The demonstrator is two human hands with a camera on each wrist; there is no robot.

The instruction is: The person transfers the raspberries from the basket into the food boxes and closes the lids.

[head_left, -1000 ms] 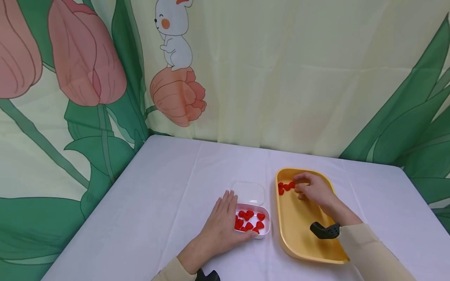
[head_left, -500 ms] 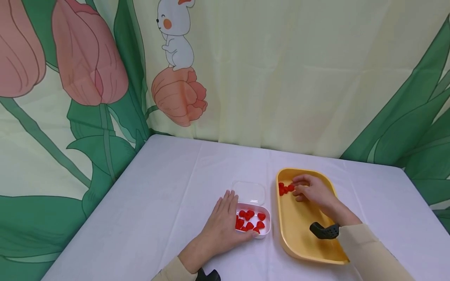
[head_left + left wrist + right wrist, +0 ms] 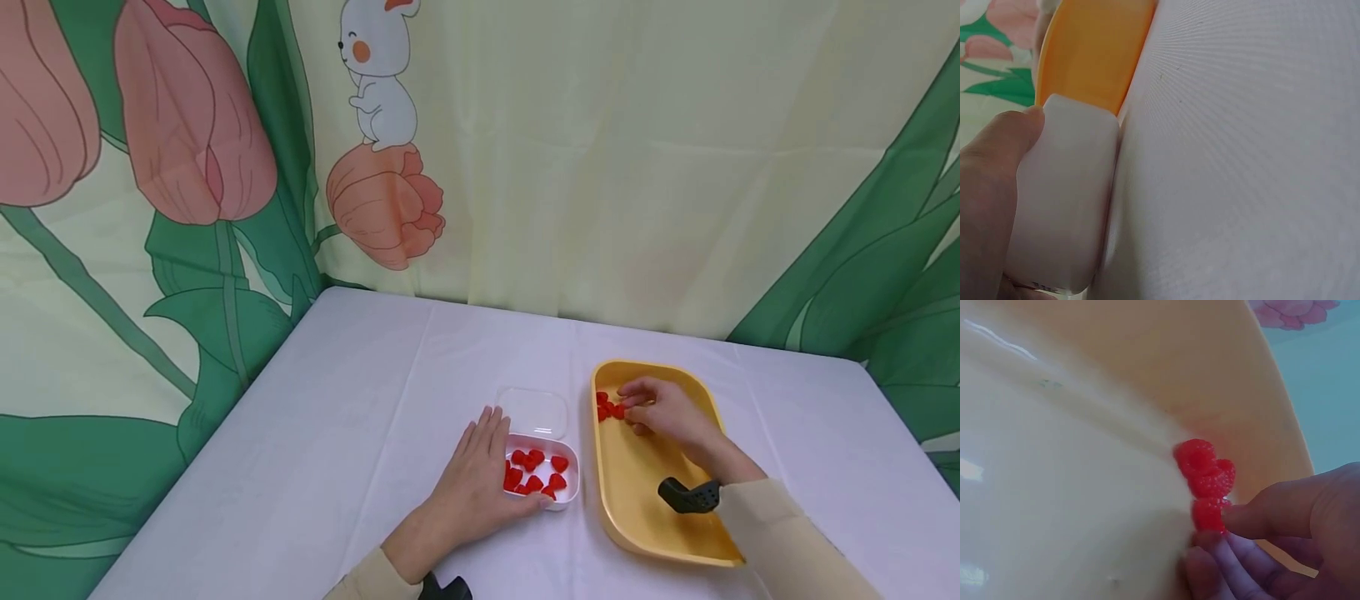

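In the head view my left hand point(image 3: 472, 483) lies along the left side of a small white box point(image 3: 573, 492) holding several red raspberries point(image 3: 557, 482). Its fingers are straight, and its thumb touches the near rim. The left wrist view shows the thumb against the side wall of the white box point(image 3: 1069, 194). Over the yellow tray point(image 3: 637, 500), my right hand point(image 3: 663, 412) reaches to a little cluster of raspberries point(image 3: 602, 400) by the left wall. In the right wrist view its thumb and fingers pinch one raspberry point(image 3: 1207, 515), right against other raspberries point(image 3: 1200, 459).
A clear lid point(image 3: 534, 412) lies on the white tablecloth point(image 3: 375, 400) just behind the white box. The yellow tray stands close to the right of the box. Behind the table hangs a curtain point(image 3: 562, 167) printed with tulips and a rabbit.
My right hand has shifted slightly left and toward the raspberries, which now lie bunched closer to the tray's left wall. My left hand has stayed at the white box.
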